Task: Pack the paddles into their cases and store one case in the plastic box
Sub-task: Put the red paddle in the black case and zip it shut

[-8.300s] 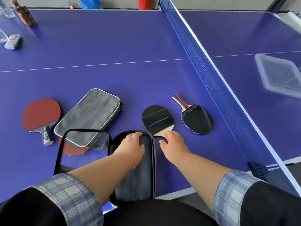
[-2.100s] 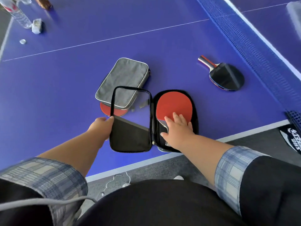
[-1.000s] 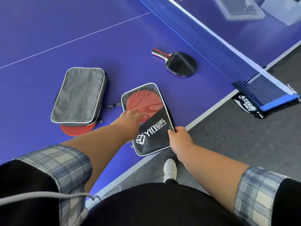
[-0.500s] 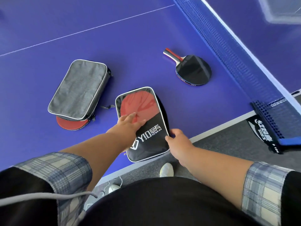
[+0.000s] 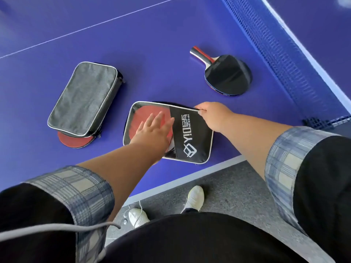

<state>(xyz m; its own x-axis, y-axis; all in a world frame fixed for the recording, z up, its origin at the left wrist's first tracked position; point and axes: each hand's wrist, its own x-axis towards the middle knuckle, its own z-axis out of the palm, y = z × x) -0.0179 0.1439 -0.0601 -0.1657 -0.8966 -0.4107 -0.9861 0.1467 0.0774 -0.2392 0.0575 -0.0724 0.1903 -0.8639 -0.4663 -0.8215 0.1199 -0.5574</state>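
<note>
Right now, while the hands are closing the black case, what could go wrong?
The black case lies close to the table edge, so tugging with the right hand might slide it off. The left hand lies flat on it, near the zip's path; its fingers could get pinched.

1. Open blue surface [image 5: 171, 54] stretches from 10 to 12 o'clock, with nothing lying on it.
2. At 9 o'clock the closed grey fabric case [image 5: 83, 97] lies on a red round paddle [image 5: 74, 140].
3. At 1 o'clock lies the black-faced paddle [image 5: 228, 74]; a bare strip separates it from the black case with clear window [image 5: 191, 137].
4. The blue mesh net [image 5: 281, 50] walls off the surface from 1 to 3 o'clock.
</note>
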